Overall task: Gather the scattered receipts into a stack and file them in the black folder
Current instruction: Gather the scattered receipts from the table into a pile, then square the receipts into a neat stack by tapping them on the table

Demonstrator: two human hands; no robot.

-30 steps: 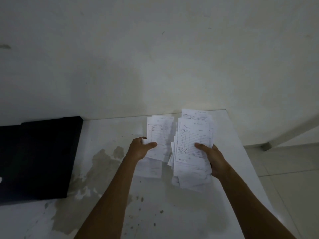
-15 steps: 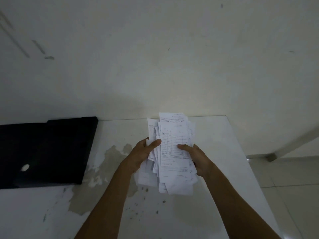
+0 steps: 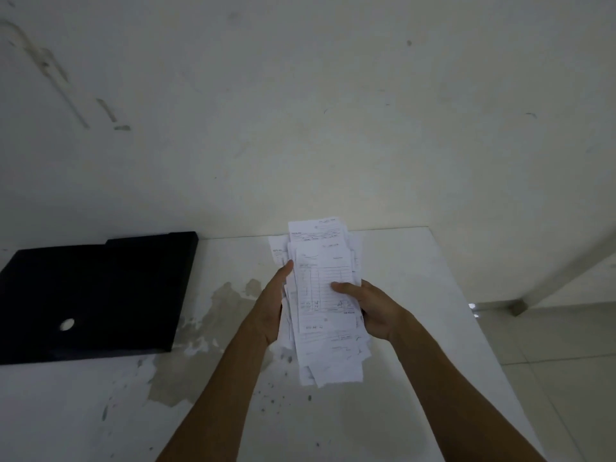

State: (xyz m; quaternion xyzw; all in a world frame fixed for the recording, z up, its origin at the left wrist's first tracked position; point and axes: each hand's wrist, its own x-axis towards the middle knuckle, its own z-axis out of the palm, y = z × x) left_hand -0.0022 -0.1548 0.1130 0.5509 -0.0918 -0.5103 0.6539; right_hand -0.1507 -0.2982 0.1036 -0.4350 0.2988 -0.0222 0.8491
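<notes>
Receipts (image 3: 325,295) (print unreadable) clasped as one stack between both hands, left (image 3: 271,306) and right (image 3: 373,308)

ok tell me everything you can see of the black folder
The black folder lies flat and closed on the white table, at its far left by the wall. It looks matte and stiff, with a small round hole near its front left and a stepped far edge. Neither hand touches it; the receipts are held apart, to its right.

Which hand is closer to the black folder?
Left. The left hand grips the receipts on the side facing the folder; the right hand grips their far side.
</notes>
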